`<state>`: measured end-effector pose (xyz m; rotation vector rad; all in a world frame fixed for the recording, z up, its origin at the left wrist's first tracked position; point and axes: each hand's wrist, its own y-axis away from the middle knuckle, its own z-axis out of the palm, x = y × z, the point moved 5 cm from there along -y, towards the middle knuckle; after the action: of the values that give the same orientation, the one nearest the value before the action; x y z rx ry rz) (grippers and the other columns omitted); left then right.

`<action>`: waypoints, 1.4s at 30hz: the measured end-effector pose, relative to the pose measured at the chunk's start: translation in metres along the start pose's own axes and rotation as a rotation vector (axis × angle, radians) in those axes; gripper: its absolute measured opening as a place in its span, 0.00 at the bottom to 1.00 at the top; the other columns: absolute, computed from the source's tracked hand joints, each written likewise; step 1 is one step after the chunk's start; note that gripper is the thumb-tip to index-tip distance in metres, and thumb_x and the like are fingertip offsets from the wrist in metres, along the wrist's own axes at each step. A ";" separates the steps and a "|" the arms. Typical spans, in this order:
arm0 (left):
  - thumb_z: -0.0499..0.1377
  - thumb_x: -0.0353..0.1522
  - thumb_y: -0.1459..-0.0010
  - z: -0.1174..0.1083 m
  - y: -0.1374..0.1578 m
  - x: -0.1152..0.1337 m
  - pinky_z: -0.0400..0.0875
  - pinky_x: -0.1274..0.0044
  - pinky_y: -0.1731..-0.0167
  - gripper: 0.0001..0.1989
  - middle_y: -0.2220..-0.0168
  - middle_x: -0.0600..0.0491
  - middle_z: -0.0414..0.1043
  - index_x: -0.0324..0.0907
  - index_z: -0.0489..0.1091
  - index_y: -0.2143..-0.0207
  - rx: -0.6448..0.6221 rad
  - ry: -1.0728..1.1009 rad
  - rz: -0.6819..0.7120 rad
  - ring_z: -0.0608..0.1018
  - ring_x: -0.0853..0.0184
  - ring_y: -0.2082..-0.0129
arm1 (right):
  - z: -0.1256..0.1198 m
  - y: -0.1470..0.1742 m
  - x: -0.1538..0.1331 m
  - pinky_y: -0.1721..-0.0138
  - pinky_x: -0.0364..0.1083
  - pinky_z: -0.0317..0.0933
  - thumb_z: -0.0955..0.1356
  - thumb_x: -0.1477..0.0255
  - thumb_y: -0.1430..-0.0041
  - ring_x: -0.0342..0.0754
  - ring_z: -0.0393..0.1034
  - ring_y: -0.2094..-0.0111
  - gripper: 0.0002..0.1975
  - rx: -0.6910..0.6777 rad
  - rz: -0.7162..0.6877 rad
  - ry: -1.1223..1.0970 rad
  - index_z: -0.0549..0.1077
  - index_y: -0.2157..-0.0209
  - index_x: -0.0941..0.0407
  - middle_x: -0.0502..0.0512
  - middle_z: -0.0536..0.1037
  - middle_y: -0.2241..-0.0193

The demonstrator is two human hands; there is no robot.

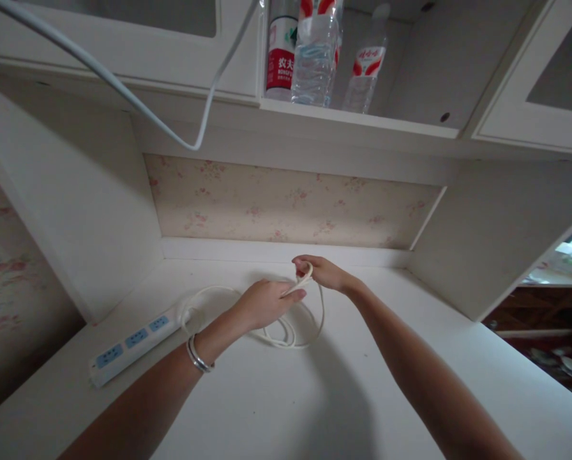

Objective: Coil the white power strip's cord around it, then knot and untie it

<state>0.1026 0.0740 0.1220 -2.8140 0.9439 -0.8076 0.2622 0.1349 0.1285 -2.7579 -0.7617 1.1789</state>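
Power strip (pixel 133 348) and pale cord (pixel 293 347) on a white desk (pixel 262 412), both hands on the cord.
The desk fills the lower view; the strip lies on it at L, beside the L forearm, sockets up. Its body is prob. light, rigid plastic, best taken around the middle. The cord, apparently joined to the strip's far end, is prob. soft, bendy and a bit springy, best taken where strands bunch; loose loops rest on the desk below the hands. L hand (pixel 264 305), w/ silver bangle (pixel 195 358) at the wrist, is nearly closed, thumb pressing strands vs. fingers; R hand (pixel 328 272), just beyond, is curled, pinching a small cord bend, exact fingertip contact unclear.
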 end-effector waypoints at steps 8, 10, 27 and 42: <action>0.31 0.48 0.36 -0.013 -0.007 -0.026 0.59 0.75 0.69 0.32 0.72 0.50 0.75 0.44 0.70 0.70 0.209 -0.063 -0.096 0.75 0.62 0.69 | 0.003 0.017 0.005 0.67 0.42 0.56 0.68 0.59 0.49 0.43 0.60 0.71 0.18 -0.131 0.080 -0.144 0.72 0.61 0.57 0.49 0.69 0.71; 0.31 0.48 0.37 -0.011 -0.008 -0.029 0.59 0.75 0.71 0.33 0.73 0.50 0.74 0.44 0.70 0.71 0.226 -0.086 -0.124 0.75 0.62 0.71 | 0.005 0.018 0.005 0.67 0.43 0.56 0.68 0.59 0.49 0.44 0.60 0.70 0.15 -0.043 0.059 -0.006 0.73 0.65 0.57 0.50 0.68 0.72; 0.29 0.44 0.36 -0.004 -0.006 -0.023 0.64 0.74 0.68 0.34 0.71 0.46 0.75 0.41 0.71 0.64 0.281 -0.299 -0.243 0.78 0.61 0.68 | 0.031 0.024 0.005 0.72 0.42 0.58 0.61 0.64 0.41 0.43 0.66 0.74 0.27 0.222 0.170 -0.283 0.56 0.41 0.58 0.51 0.74 0.74; 0.30 0.45 0.36 -0.012 -0.006 -0.045 0.66 0.71 0.69 0.34 0.71 0.43 0.75 0.40 0.72 0.63 0.319 -0.483 -0.343 0.78 0.57 0.69 | 0.041 0.069 0.014 0.71 0.45 0.58 0.57 0.76 0.39 0.50 0.71 0.70 0.11 0.241 0.387 0.956 0.66 0.58 0.56 0.60 0.72 0.64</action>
<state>0.0690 0.1058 0.1131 -2.7126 0.2422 -0.2359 0.2708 0.0748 0.0744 -2.8075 0.0189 -0.1279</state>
